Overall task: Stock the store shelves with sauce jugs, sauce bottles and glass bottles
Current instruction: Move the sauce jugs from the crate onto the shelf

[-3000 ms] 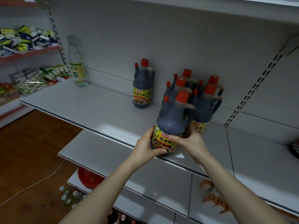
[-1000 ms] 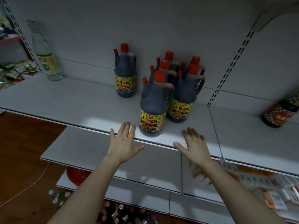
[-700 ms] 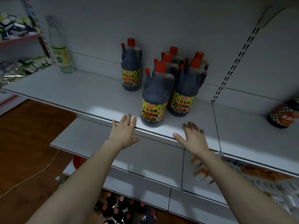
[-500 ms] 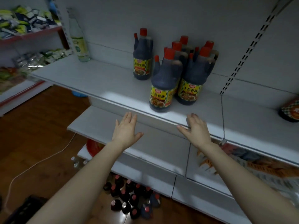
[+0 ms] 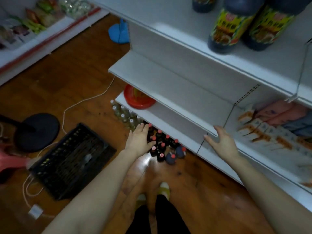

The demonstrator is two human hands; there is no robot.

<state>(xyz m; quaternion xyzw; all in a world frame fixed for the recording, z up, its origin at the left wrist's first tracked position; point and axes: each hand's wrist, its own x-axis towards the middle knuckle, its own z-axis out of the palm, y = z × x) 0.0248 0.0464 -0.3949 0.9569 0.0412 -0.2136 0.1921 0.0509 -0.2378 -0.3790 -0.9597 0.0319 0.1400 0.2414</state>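
Note:
Dark sauce jugs with yellow labels [image 5: 231, 29] stand on the white upper shelf [image 5: 194, 39] at the top right. On the wooden floor below, several dark sauce bottles with red caps [image 5: 163, 146] stand in a cluster, with several clear glass bottles [image 5: 125, 114] behind them. My left hand [image 5: 138, 141] hangs open, fingers spread, just above and left of the red-capped bottles. My right hand [image 5: 222, 141] is open too, in front of the lower shelf's edge [image 5: 177, 125]. Both hands hold nothing.
A black plastic crate [image 5: 72, 159] lies on the floor at the left, next to a black round stool base [image 5: 37, 130] and a white cable [image 5: 81, 102]. A red basin [image 5: 138, 98] sits on the lower shelf. Packaged goods [image 5: 273, 125] fill the shelf at right. My feet [image 5: 157, 193] stand below.
The view has tilted down from the upper shelf to the floor. Both hands, having let go of the jug, have dropped toward the bottles on the floor.

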